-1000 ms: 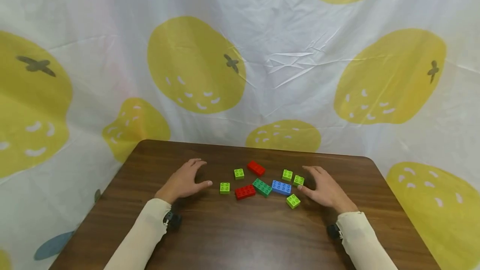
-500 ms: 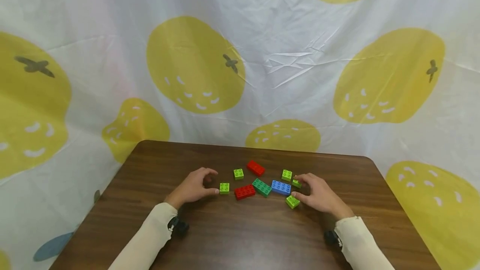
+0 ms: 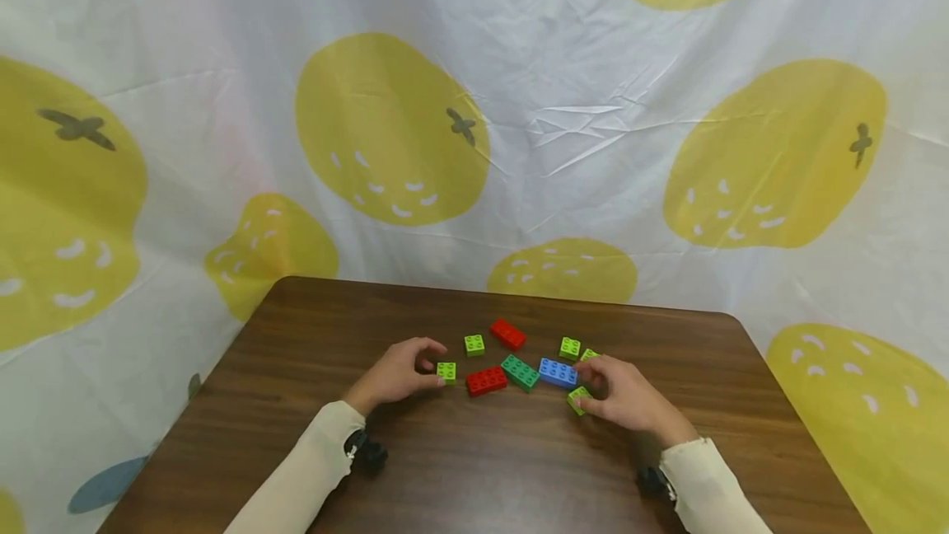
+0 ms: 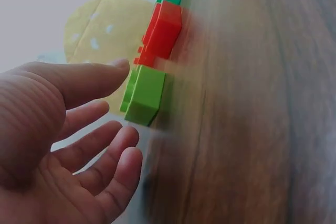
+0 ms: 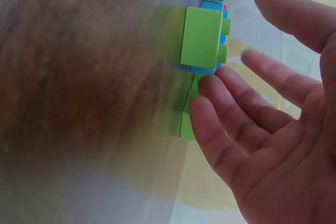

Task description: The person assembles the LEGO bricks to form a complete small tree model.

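Observation:
My left hand [image 3: 396,371] hovers around the leftmost lime green brick [image 3: 446,372]. In the left wrist view its thumb and loosely bent fingers stand apart, with that brick [image 4: 144,95] beyond the tips. My right hand [image 3: 626,392] reaches over the front lime green brick [image 3: 577,400], partly covering it. The right wrist view has this brick [image 5: 201,38] on the table, the fingers spread and not closed round it. A blue brick [image 3: 558,372] lies close to the right fingertips. Another lime green brick [image 3: 589,354] is partly hidden behind the right hand.
Between the hands lie a red brick [image 3: 486,381] and a dark green brick [image 3: 520,372]. Farther back are a second red brick [image 3: 507,334] and lime green bricks [image 3: 474,344] to left and right. The brown table [image 3: 474,468] ends at a lemon-printed curtain [image 3: 571,188].
My left hand has moved right to the leftmost lime green brick. My right hand has shifted left and toward me, over the front lime green brick. The bricks lie where they were.

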Demonstrator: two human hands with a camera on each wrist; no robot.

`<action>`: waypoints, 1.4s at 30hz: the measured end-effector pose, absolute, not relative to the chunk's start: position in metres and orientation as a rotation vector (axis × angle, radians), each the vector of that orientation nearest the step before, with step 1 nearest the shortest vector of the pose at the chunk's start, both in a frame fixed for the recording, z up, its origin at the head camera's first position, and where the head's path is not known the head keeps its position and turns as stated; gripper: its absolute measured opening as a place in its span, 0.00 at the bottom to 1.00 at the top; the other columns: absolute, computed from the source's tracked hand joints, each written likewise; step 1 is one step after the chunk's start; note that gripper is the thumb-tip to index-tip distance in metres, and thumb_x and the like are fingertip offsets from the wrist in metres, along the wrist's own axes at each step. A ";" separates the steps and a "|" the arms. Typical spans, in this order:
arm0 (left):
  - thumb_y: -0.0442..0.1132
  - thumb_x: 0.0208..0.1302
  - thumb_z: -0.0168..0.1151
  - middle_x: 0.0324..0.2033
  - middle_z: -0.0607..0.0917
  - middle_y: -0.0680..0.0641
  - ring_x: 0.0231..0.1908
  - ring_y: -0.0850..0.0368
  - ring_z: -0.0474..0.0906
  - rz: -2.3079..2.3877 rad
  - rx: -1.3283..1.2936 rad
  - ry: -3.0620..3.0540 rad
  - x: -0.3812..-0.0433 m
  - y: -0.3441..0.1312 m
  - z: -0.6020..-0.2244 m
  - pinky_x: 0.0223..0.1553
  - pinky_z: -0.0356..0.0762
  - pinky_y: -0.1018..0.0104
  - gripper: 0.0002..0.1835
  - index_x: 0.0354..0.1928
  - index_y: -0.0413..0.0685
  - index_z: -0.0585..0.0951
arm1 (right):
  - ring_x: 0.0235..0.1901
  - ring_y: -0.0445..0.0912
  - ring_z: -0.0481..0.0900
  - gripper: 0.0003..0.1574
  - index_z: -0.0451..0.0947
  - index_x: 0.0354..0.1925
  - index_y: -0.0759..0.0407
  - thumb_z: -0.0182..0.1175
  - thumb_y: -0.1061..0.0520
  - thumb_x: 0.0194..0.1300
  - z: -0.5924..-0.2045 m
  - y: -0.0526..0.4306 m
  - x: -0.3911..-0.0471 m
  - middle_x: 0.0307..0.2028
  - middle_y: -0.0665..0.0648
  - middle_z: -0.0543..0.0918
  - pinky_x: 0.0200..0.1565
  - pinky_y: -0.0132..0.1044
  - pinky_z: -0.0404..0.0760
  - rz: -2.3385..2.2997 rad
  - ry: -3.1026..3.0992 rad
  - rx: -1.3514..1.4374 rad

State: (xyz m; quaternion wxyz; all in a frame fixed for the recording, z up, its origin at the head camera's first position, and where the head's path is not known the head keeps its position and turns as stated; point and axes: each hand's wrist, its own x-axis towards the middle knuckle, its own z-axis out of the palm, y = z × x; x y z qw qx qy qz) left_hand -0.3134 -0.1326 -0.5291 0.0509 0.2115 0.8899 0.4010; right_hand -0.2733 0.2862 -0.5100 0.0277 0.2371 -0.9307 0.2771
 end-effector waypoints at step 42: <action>0.43 0.62 0.79 0.41 0.86 0.54 0.39 0.61 0.77 1.198 0.738 2.730 -0.298 -0.115 -0.526 0.42 0.77 0.67 0.20 0.55 0.52 0.88 | 0.27 0.33 0.70 0.19 0.88 0.52 0.60 0.75 0.58 0.63 -0.505 0.268 -0.263 0.26 0.42 0.77 0.31 0.31 0.73 0.817 -2.859 0.928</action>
